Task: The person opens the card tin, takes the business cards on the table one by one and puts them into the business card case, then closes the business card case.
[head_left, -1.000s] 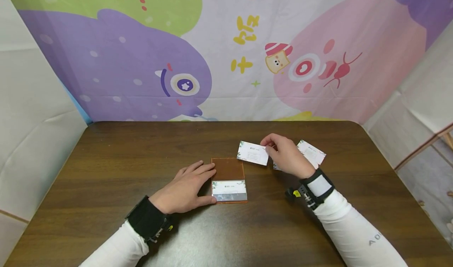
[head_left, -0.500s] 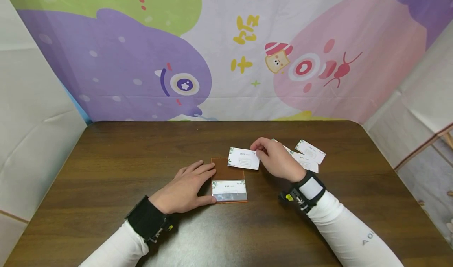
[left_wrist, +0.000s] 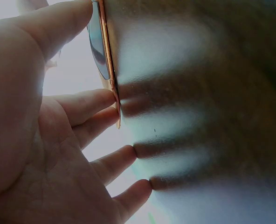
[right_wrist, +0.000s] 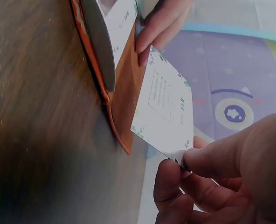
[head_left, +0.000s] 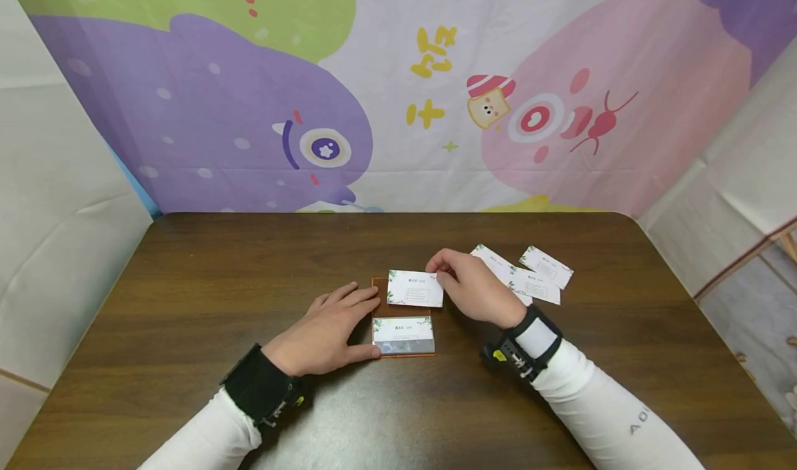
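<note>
A brown card holder (head_left: 381,311) lies on the table, a white business card (head_left: 402,329) tucked in its clear pocket. My left hand (head_left: 326,331) rests at its left edge, fingers spread and fairly straight, with fingertips and thumb touching the holder's edge. Above the upper part of the holder, my right hand (head_left: 476,286) pinches another white card (head_left: 415,288) by its right corner between thumb and fingers. In the right wrist view that pinched card (right_wrist: 166,102) is tilted and held off the brown leather (right_wrist: 126,88). Green leaf prints mark its corners.
Several loose white cards (head_left: 537,285) lie overlapping on the wooden table (head_left: 249,262) to the right, beyond my right hand. A cartoon-printed cloth (head_left: 405,165) hangs along the table's back edge.
My right hand has moved left and slightly nearer, bringing the pinched card from beside the holder to over its upper part. More loose cards show behind it. My left hand stays put.
</note>
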